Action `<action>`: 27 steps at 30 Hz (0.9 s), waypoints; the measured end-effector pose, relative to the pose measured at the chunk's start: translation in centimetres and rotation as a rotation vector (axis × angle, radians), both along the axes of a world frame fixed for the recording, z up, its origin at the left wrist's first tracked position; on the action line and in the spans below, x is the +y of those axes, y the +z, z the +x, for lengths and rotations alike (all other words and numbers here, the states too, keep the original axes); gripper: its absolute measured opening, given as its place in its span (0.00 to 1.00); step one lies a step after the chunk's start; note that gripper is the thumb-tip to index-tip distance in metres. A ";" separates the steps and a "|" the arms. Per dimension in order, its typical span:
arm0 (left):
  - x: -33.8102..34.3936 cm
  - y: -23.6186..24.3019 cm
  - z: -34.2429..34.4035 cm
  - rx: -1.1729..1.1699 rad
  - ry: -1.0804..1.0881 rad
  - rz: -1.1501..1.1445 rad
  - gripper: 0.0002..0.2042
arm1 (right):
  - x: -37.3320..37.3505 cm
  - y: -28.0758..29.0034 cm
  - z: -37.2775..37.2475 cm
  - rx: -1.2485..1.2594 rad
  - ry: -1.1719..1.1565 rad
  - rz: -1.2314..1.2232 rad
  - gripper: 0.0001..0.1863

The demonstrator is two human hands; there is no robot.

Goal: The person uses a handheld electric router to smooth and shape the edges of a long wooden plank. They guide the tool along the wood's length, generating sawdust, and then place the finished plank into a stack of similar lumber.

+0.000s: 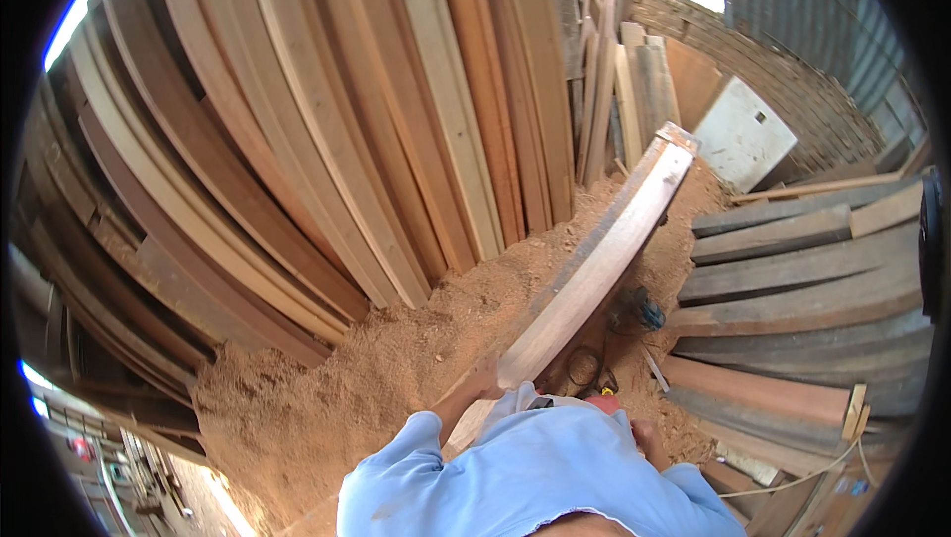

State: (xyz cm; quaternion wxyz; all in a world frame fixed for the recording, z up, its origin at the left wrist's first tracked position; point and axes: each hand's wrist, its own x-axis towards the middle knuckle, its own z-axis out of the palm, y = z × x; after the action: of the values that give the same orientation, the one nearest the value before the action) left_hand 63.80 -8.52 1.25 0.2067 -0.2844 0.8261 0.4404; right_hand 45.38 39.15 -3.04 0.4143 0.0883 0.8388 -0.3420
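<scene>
Amid leaning timber stacks, over sawdust floor (327, 378): long pale-brown wooden plank (594, 260) runs from person's waist to far end near white board (743, 131). Left hand (483, 378) clamped on plank's near edge. Right hand (646, 436) mostly hidden beside light-blue shirt (535, 478); grip cannot be told. Best handling, by my judgement: keep plank level, support near end firmly. Small red object (604, 402) at waist unclear.

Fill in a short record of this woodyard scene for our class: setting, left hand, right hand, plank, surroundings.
Setting: timber store with a sawdust floor
Left hand: gripping the near end of the long plank
Right hand: low beside the body, grip unclear
Plank: tilted, far end raised toward the brick wall
Surroundings: leaning boards on the left, stacked planks on the right, white panel behind
</scene>
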 end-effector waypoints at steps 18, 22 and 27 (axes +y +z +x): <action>3.9 1.4 -8.0 -0.063 -0.156 -0.249 0.65 | -11.3 8.2 -3.7 0.247 0.058 -0.067 0.20; 4.5 3.7 -9.8 -0.116 -0.209 -0.256 0.66 | -7.2 6.7 -3.5 0.246 -0.057 0.005 0.19; 3.9 0.5 -9.6 -0.052 -0.244 -0.236 0.65 | -4.6 3.7 -4.0 0.215 -0.015 0.111 0.19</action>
State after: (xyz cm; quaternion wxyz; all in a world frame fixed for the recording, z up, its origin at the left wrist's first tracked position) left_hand 54.18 -4.61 1.73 0.2449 -0.2155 0.8949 0.3046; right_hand 41.41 34.52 0.61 0.3139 0.0802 0.8954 -0.3055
